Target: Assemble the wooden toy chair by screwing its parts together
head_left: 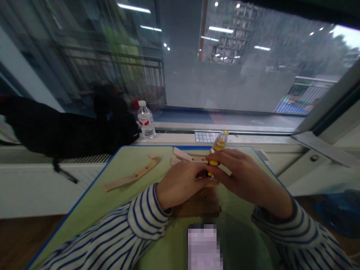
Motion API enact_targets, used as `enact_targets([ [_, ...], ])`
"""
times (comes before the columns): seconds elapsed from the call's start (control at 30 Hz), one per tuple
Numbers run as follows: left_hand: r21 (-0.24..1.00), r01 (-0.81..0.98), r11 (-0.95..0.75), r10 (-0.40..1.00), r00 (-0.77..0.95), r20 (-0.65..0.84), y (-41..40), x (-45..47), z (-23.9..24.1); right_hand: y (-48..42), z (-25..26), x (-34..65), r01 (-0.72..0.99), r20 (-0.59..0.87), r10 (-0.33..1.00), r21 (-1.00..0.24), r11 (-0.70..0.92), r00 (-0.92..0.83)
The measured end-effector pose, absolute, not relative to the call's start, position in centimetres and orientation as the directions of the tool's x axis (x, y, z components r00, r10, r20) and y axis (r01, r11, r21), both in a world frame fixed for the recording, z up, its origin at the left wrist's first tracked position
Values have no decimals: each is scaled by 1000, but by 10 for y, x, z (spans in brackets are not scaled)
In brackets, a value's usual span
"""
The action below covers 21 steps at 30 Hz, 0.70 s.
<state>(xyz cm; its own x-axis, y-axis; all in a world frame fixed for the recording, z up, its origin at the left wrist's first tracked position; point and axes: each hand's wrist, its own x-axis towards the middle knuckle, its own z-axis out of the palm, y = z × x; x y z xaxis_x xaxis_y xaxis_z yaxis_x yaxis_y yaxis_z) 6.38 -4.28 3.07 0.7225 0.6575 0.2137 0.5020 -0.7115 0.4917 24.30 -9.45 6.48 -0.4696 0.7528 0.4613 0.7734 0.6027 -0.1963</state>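
Observation:
Both of my hands meet over the desk, just right of its middle. My right hand (pixel 239 170) pinches a small yellow-and-black tool (pixel 214 163) between thumb and fingers; its full shape is covered. Beside it, my left hand (pixel 182 183) is closed, with its fingertips around pale wood near the tool. A drilled wooden piece (pixel 198 159) shows just behind my hands, with another pale wooden strip (pixel 181 153) angled next to it. Under my hands lies a brown wooden block (pixel 201 206). To the left rests a separate bent wooden piece with two holes (pixel 140 172).
A phone (pixel 204 247) lies at the near side of the green desk mat (pixel 112 213). Behind the right hand stands a clear bottle with a yellow cap (pixel 221 141). A water bottle (pixel 146 122) and a black cloth or bag (pixel 70 131) are on the sill by the window.

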Motion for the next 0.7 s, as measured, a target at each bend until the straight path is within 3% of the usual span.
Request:
enact_targets([
  [0.7, 490, 471, -734, 631, 739, 236, -43, 64, 29, -99, 68, 242, 754, 475, 736, -204, 625, -482],
])
